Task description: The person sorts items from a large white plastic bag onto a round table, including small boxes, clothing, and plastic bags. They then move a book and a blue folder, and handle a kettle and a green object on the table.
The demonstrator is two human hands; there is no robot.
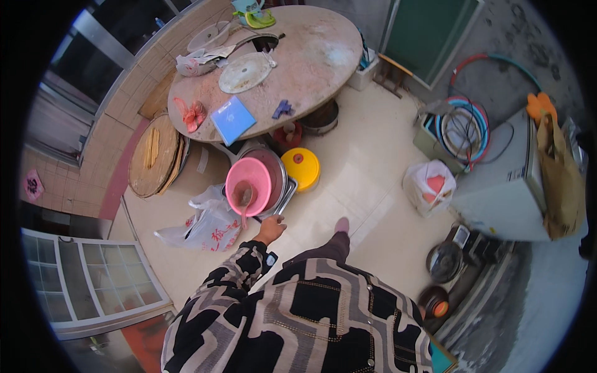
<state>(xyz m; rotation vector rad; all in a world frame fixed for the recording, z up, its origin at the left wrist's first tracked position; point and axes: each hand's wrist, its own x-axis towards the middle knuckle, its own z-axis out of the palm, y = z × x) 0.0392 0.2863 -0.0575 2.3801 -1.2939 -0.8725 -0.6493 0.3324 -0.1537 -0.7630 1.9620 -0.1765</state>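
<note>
My left hand (271, 229) reaches forward, fingers partly curled. Its fingertips lie by the near edge of a metal tray (290, 195); I cannot tell whether they grip or touch it. Resting above the tray and a stack of round pans (275, 168) is a pink plastic basin (236, 175). Inside the basin sits a translucent pink dipper (243, 193), its handle hanging over the near rim. Left of my hand, a white plastic bag (210, 226) with red printing lies on the floor. A bucket with a yellow lid (301, 169) stands just beyond the tray. My right hand is out of view.
A round table (308, 70) ahead holds a blue folder (233, 120), a pot lid (246, 72) and bags. Left stands a drum with a wooden lid (151, 158). At right are a white bag (429, 186), a white appliance (501, 186) and an electric kettle (445, 261).
</note>
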